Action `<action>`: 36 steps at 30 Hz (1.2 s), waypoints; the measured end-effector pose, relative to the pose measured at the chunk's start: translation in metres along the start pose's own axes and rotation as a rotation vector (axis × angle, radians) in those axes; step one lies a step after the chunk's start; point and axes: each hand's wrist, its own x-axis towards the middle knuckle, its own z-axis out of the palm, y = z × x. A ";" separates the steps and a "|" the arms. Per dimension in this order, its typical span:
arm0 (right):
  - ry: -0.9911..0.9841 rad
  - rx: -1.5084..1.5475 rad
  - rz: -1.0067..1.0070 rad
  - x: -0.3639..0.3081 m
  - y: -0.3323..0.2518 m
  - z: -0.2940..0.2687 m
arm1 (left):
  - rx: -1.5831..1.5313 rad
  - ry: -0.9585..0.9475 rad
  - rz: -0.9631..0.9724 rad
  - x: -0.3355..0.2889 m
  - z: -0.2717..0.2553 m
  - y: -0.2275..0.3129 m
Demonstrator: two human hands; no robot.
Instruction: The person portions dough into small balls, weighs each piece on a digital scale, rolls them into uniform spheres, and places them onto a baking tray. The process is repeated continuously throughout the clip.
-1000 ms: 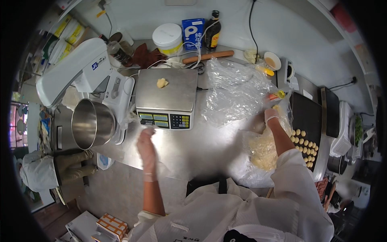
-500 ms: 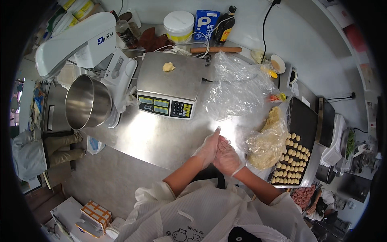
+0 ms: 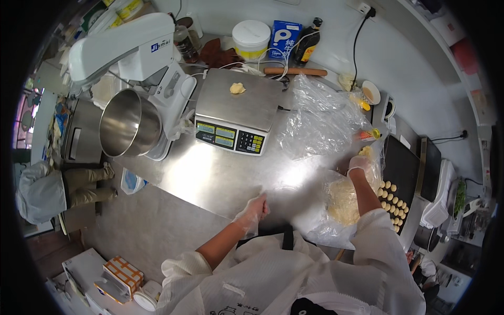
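My left hand (image 3: 254, 214), in a clear plastic glove, is held over the steel table's front edge with its fingers curled in. Whatever its palm may contain is hidden. My right hand (image 3: 359, 164), gloved the same way, reaches to the far end of a big pale dough mass (image 3: 344, 202) that lies in clear plastic film. Its fingers close on the dough there, partly hidden by the back of the hand. Right of the mass, several small round dough balls (image 3: 394, 202) sit in rows on a black baking tray (image 3: 396, 157). My right arm covers part of the tray.
A digital scale (image 3: 236, 118) bears a small dough lump (image 3: 237, 88). Left of it stands a stand mixer (image 3: 126, 50) with a steel bowl (image 3: 128, 126). Crumpled plastic sheeting (image 3: 317, 121), a rolling pin (image 3: 295, 71), a white tub (image 3: 251, 39) and a dark bottle (image 3: 307, 44) lie or stand behind.
My hands, pressed together before, have parted. The right one has moved far right onto the dough; the left has drawn slightly left and curled its fingers. The whole view has shifted a little.
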 end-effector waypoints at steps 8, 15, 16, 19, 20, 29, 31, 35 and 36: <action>-0.072 -0.477 -0.523 -0.025 -0.032 -0.129 | -0.283 0.145 0.094 -0.051 -0.037 0.011; 0.155 1.068 -0.633 -0.090 -0.036 -0.297 | -0.557 -0.312 0.227 -0.017 -0.009 0.058; 0.169 1.355 -0.643 -0.120 -0.032 -0.318 | -0.526 -0.363 0.218 -0.018 0.012 0.077; -0.258 2.144 -0.439 -0.184 -0.033 -0.345 | -0.422 -0.489 0.232 -0.025 0.059 0.112; -0.474 2.248 -0.412 -0.190 -0.035 -0.340 | -0.370 -0.533 0.241 -0.026 0.065 0.119; -0.805 2.443 -0.351 -0.204 -0.060 -0.359 | 0.021 -0.309 0.481 -0.071 0.067 0.144; -0.786 2.318 -0.469 -0.206 -0.073 -0.362 | 0.173 -0.241 0.614 -0.096 0.071 0.160; -0.629 1.890 -0.656 -0.210 -0.097 -0.363 | 0.574 0.022 0.971 -0.095 0.053 0.162; -0.662 1.893 -0.697 -0.208 -0.101 -0.366 | 0.586 0.034 1.067 -0.080 0.043 0.155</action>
